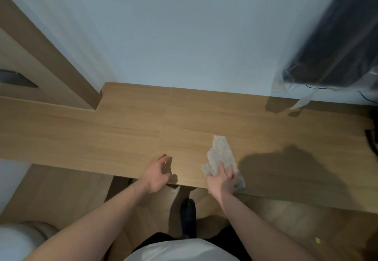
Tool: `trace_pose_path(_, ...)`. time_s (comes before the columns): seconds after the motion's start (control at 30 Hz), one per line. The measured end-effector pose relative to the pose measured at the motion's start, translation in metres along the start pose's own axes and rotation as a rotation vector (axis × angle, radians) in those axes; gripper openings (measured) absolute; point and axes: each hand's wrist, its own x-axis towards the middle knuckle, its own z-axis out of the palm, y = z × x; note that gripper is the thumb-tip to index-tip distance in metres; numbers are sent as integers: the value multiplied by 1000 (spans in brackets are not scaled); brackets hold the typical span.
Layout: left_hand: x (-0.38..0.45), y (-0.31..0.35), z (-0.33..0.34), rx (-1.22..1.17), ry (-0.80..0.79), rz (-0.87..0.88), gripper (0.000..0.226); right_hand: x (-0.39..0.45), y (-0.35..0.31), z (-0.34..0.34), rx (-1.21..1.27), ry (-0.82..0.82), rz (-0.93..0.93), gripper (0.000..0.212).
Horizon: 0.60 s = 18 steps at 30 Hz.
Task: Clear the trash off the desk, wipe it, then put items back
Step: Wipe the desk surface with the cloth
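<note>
From my feed, nearest the camera I see a white shirt and two bare forearms reaching forward over the wooden floor (67, 191), with a dark shoe (188, 212) between them. My right hand (222, 182) sits at the near edge of the counter (102, 138), its fingers curled over the near end of a crumpled whitish wipe (221, 156), so that grip is closed on it. The rest of the wipe lies flat on the wood and stretches away from the fingers toward the wall. My left hand (157, 173) is just beside it to the left, fingers relaxed and spread, holding nothing; I cannot tell whether it touches the wood. A broad shadow falls on the counter right of the wipe. Farther back, the pale wall (184, 35) meets the counter, a wooden cabinet (30, 60) stands far left, and a dark object wrapped in clear plastic (331, 41) hangs far right.
</note>
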Motion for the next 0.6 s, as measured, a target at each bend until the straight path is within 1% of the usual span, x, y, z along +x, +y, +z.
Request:
trace_pose_path(0.07,-2,11,2,-9,30,27,79,-1,-28,7,115,-130,-113,67)
trace_pose_path(0.1,-3,19,4,10,32,50,80,-2,-37,5,200,-175,-130,65)
trace_pose_path(0.17,-4,35,8,70,34,121,81,-7,-42,-5,379,-192,-142,58)
trace_pose_path(0.2,-4,44,12,100,32,158,81,-9,-39,-11,426,-166,-158,54)
trace_pose_path(0.27,0,59,23,171,15,227,84,-12,-19,-25,387,-93,-185,53)
trace_pose_path(0.37,22,70,49,363,-78,265,94,-14,20,-47,276,-36,-111,64)
trace_pose_path(0.47,36,61,72,521,-216,181,95,-16,49,-57,121,-39,-78,71)
trace_pose_path(0.53,33,54,76,608,-206,143,96,-18,60,-60,35,-53,-97,74)
trace_pose_path(0.6,30,45,68,603,-167,100,96,-18,63,-61,-78,-71,-139,76)
